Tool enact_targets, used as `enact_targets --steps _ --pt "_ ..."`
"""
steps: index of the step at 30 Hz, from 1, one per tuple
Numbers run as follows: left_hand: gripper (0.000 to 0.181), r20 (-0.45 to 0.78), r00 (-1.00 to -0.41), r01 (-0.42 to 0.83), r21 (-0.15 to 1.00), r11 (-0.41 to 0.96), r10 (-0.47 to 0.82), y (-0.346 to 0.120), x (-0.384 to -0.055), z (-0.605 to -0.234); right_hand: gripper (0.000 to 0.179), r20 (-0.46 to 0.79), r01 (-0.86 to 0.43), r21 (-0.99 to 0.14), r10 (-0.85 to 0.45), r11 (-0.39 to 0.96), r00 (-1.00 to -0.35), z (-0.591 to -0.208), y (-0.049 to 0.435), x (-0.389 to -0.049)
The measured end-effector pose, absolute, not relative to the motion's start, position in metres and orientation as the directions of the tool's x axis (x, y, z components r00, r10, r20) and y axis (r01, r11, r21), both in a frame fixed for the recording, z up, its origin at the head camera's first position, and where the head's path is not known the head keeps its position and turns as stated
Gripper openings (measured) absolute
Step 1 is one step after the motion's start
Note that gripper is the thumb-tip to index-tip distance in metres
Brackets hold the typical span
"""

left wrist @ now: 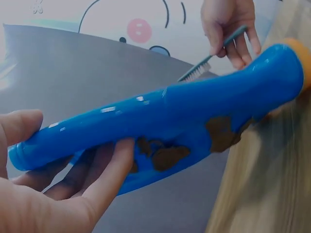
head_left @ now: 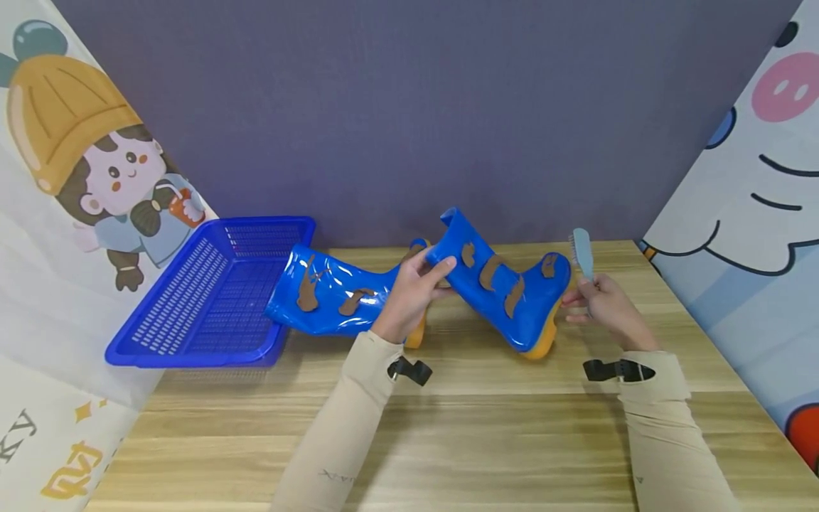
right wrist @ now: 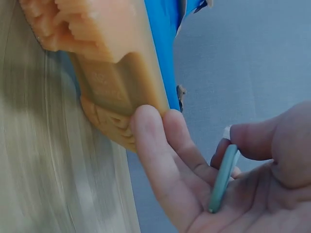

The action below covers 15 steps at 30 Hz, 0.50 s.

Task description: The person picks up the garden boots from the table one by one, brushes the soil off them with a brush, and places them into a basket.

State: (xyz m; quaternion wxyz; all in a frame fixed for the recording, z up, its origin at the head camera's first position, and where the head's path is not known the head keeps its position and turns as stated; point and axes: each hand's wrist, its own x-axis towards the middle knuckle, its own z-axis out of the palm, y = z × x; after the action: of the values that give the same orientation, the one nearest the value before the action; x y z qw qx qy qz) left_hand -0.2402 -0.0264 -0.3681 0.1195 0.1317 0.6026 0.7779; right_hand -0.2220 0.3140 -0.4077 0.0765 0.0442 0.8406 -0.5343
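My left hand (head_left: 412,291) grips the upper shaft of a blue rain boot (head_left: 476,274) with brown, mud-like patches (left wrist: 170,158) and a yellow-orange sole (right wrist: 112,82). The boot is tilted, its opening toward the upper left and its toe low at the right. Between thumb and fingers, my right hand (head_left: 611,309) holds a light blue-green brush (head_left: 582,252), bristles facing left toward the boot. Two fingertips (right wrist: 146,119) of that hand touch the sole's edge in the right wrist view. Behind my left hand lies a second blue boot (head_left: 333,291) on its side, with similar brown patches.
A blue plastic basket (head_left: 224,355) stands at the left of the wooden table (head_left: 486,441), and the second boot's opening overlaps its right rim. A grey panel (head_left: 409,121) rises along the table's back, with cartoon-printed sheets (head_left: 115,171) at both sides.
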Motion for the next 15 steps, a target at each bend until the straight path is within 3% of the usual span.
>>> enact_targets --steps 7,15 --pt "0.043 0.054 -0.952 -0.059 0.933 -0.354 0.3 -0.025 -0.2476 -0.3746 0.047 -0.155 0.138 -0.912 -0.013 0.387 -0.988 -0.4101 0.3149 -0.2241" --pt "0.043 0.083 -0.952 -0.027 0.937 -0.349 0.295 -0.02 -0.2512 -0.3782 0.051 -0.114 0.103 -0.909 -0.005 0.403 -0.993 -0.4088 0.3147 -0.2221"
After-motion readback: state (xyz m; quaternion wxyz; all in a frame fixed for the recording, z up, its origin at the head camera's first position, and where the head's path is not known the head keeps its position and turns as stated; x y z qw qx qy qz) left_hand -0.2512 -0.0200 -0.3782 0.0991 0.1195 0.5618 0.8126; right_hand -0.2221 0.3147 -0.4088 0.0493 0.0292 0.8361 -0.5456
